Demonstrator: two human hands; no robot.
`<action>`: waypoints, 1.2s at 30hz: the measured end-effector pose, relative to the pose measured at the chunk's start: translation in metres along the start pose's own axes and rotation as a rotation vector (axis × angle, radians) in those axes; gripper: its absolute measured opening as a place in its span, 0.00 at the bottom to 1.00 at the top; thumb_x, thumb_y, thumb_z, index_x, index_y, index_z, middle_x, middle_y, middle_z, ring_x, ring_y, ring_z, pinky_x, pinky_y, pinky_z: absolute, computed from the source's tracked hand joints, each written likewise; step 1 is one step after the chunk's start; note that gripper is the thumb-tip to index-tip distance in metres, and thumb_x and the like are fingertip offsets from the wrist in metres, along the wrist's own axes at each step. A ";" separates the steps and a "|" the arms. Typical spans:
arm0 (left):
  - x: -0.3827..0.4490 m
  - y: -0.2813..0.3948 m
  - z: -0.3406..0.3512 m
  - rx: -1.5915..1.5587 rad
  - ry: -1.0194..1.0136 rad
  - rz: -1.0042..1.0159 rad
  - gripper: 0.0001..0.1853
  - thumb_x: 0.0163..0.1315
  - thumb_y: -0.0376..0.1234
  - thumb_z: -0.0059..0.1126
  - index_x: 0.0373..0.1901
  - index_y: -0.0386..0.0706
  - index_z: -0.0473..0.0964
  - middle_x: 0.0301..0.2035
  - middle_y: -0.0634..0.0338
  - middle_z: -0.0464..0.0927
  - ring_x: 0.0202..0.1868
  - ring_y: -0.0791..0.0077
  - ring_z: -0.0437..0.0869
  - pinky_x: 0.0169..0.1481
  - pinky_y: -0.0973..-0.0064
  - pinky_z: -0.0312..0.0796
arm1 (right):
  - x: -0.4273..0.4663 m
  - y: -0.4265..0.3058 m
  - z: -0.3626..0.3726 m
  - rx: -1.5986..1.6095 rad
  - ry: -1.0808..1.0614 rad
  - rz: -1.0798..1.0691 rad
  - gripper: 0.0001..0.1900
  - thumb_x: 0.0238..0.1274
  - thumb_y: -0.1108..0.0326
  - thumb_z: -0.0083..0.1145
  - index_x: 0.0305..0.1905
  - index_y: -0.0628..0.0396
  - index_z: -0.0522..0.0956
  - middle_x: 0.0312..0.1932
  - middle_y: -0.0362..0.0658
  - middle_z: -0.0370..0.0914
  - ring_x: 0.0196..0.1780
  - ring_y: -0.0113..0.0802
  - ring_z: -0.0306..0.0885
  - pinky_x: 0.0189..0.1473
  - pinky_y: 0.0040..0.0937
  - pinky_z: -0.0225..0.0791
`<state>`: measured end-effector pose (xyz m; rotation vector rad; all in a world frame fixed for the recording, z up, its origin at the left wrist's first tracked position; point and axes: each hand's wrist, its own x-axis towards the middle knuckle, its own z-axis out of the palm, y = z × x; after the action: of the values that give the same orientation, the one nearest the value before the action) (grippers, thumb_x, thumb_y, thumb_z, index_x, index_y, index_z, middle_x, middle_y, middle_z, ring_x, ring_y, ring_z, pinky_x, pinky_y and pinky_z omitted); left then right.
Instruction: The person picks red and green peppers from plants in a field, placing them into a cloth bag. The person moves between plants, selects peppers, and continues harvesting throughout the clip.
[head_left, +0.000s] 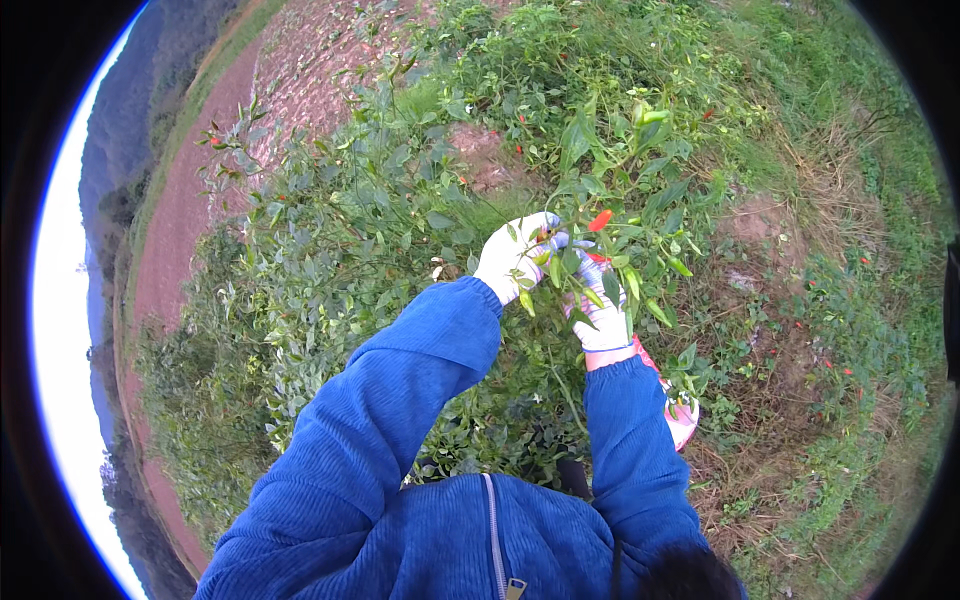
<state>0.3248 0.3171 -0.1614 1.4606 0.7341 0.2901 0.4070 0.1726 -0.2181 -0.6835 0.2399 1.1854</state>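
Note:
My left hand (517, 251), in a white knit glove, has its fingers curled at a chili pepper branch (570, 223). Close beside it, my right hand (606, 319) wears a striped white glove, its fingertips nearly meeting the left ones. Leaves and fruit partly cover both hands, so the right fingers' grip is unclear. Just above the right hand hangs a red chili pepper (600, 220); another red pepper (598, 257) shows against its fingers. Several green chili peppers (658, 312) dangle around the gloves. A larger green pepper (655, 117) grows higher on the plant.
A pink and white bag or container (682, 424) shows beside my right forearm, partly hidden. Dense chili plants (337, 202) spread ahead and left. Dry grass (832, 169) and bare soil (761, 225) lie at right, a brown field (169, 247) at far left.

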 end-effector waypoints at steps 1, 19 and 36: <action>0.000 -0.003 0.002 0.161 -0.014 0.040 0.08 0.64 0.21 0.57 0.45 0.34 0.75 0.36 0.59 0.78 0.38 0.70 0.81 0.44 0.75 0.77 | -0.010 -0.006 0.007 -0.051 -0.044 -0.033 0.12 0.62 0.69 0.64 0.49 0.57 0.80 0.47 0.40 0.83 0.47 0.29 0.82 0.49 0.29 0.74; 0.032 -0.008 -0.037 -0.337 0.251 -0.036 0.13 0.66 0.29 0.58 0.50 0.36 0.74 0.41 0.56 0.79 0.40 0.72 0.83 0.42 0.80 0.77 | -0.116 -0.070 0.087 -0.313 0.101 -0.269 0.17 0.63 0.78 0.56 0.56 0.59 0.71 0.51 0.42 0.75 0.48 0.29 0.76 0.50 0.25 0.73; -0.011 0.055 0.030 1.003 0.112 0.148 0.09 0.60 0.31 0.51 0.42 0.44 0.75 0.34 0.48 0.81 0.40 0.48 0.83 0.43 0.58 0.73 | -0.085 -0.102 0.114 -2.207 0.349 -1.187 0.08 0.53 0.61 0.62 0.35 0.49 0.76 0.34 0.45 0.74 0.40 0.42 0.73 0.38 0.39 0.69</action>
<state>0.3483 0.2934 -0.1071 2.4680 0.9177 0.1046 0.4476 0.1550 -0.0482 -2.3916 -1.2884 -0.3601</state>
